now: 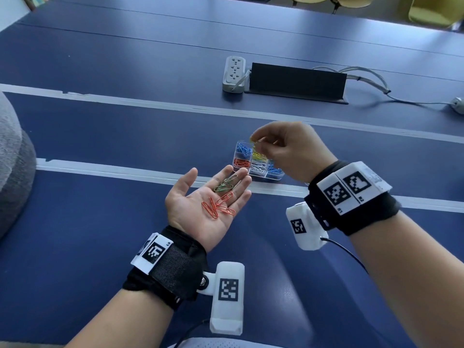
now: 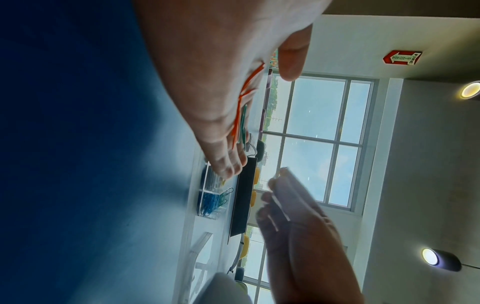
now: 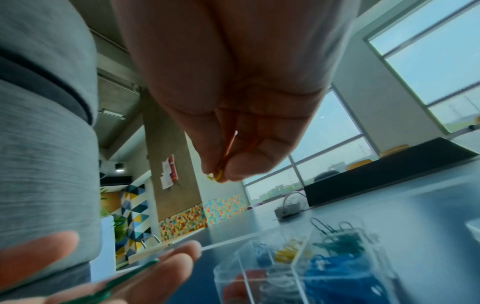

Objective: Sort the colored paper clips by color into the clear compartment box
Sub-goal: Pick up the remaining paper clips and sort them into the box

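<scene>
The clear compartment box (image 1: 275,177) sits on the blue table, with blue, yellow, red and white clips sorted in its cells (image 3: 337,273). My left hand (image 1: 211,204) lies palm up just in front of it, flat, carrying several red clips (image 1: 218,205) and green clips (image 1: 226,185). My right hand (image 1: 258,141) hovers above the box's yellow cell and pinches a yellow clip (image 1: 251,140) between thumb and forefinger (image 3: 218,173). In the left wrist view the red clips (image 2: 246,90) and green clips (image 2: 243,121) show edge-on along the palm.
A white power strip (image 1: 234,72) and a black upright panel (image 1: 296,80) with grey cables (image 1: 371,81) stand beyond the box. White tape lines (image 1: 150,104) cross the table. A grey cushion (image 1: 12,156) sits at the left edge.
</scene>
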`<state>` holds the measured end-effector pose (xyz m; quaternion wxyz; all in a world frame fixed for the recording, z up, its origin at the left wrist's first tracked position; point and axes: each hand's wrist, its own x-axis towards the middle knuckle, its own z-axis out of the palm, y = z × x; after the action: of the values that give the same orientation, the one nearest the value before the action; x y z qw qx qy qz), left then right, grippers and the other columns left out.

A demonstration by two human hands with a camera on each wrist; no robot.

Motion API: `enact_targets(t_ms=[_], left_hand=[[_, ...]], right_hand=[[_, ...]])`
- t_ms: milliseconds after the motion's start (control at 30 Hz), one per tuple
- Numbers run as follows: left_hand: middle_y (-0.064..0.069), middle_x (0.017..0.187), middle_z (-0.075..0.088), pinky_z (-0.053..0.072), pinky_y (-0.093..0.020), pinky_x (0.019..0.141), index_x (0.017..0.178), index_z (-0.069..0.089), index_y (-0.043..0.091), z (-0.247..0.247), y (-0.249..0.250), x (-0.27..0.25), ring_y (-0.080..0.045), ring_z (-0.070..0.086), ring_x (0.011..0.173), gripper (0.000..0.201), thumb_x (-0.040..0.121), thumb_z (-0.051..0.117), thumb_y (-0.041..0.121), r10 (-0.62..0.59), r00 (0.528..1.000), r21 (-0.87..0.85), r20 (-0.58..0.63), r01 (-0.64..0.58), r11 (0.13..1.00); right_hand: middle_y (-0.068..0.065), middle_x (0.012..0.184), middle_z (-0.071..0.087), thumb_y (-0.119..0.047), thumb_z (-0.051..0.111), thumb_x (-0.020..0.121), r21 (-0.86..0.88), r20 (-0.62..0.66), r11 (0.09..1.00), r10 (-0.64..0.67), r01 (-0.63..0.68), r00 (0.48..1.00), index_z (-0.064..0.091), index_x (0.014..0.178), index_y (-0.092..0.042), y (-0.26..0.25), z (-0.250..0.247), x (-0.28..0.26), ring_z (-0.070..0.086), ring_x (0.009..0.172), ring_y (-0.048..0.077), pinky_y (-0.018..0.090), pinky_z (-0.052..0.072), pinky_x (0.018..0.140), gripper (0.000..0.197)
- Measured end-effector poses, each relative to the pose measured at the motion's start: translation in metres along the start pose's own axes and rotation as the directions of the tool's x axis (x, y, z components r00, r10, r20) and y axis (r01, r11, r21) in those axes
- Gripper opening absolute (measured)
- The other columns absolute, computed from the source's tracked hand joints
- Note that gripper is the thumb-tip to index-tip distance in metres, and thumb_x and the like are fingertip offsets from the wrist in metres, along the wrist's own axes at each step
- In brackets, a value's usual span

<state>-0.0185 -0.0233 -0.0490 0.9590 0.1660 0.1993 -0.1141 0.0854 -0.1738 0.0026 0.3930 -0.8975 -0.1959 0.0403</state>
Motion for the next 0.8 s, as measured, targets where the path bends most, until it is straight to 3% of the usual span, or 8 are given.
enact_targets(t_ms=[133,300,633,800], left_hand=[[-0.026,0.128,0.058,0.041,-0.049,0.104,0.133,0.048,-0.001,-0.001,-0.002,0.001,-0.039,0.056,0.120,0.063,0.088,0.040,0.043,0.001,1.000,-0.004,-0.023,-0.002,1.000],[-0.027,0.128,0.058,0.036,-0.049,0.108,0.133,0.048,-0.001,-0.003,0.001,-0.001,-0.040,0.055,0.121,0.063,0.089,0.040,0.043,0.010,0.999,-0.018,-0.037,-0.011,1.000],[-0.027,0.127,0.058,0.038,-0.049,0.106,0.131,0.049,-0.001,-0.003,0.002,0.001,-0.040,0.055,0.120,0.062,0.088,0.041,0.043,0.009,1.000,-0.010,-0.028,-0.010,1.000],[-0.026,0.128,0.057,0.037,-0.048,0.107,0.133,0.048,-0.001,0.001,0.002,0.000,-0.040,0.055,0.121,0.065,0.084,0.044,0.042,0.007,1.000,0.005,-0.023,-0.007,1.000]], right_hand=[[0.001,0.078,0.070,-0.009,0.063,0.080,-0.055,0.077,0.993,0.112,-0.108,0.991,0.074,0.094,-0.018,0.010,0.006,0.007,0.064,0.069,0.013,0.033,0.057,0.078,0.020],[-0.001,0.076,0.067,-0.009,0.064,0.079,-0.114,0.066,0.980,0.170,-0.162,0.983,0.074,0.094,-0.017,0.010,0.012,0.015,0.057,0.059,0.004,0.021,0.051,0.073,0.020],[0.000,0.082,0.072,-0.009,0.066,0.079,-0.116,0.026,0.965,0.240,-0.236,0.970,0.075,0.090,-0.017,0.021,0.009,0.019,0.058,0.063,0.002,0.021,0.052,0.071,0.016],[0.002,0.092,0.074,-0.011,0.064,0.081,-0.225,-0.045,0.950,0.212,-0.217,0.976,0.075,0.092,-0.018,0.021,0.009,0.031,0.067,0.087,0.014,0.031,0.054,0.086,0.017]])
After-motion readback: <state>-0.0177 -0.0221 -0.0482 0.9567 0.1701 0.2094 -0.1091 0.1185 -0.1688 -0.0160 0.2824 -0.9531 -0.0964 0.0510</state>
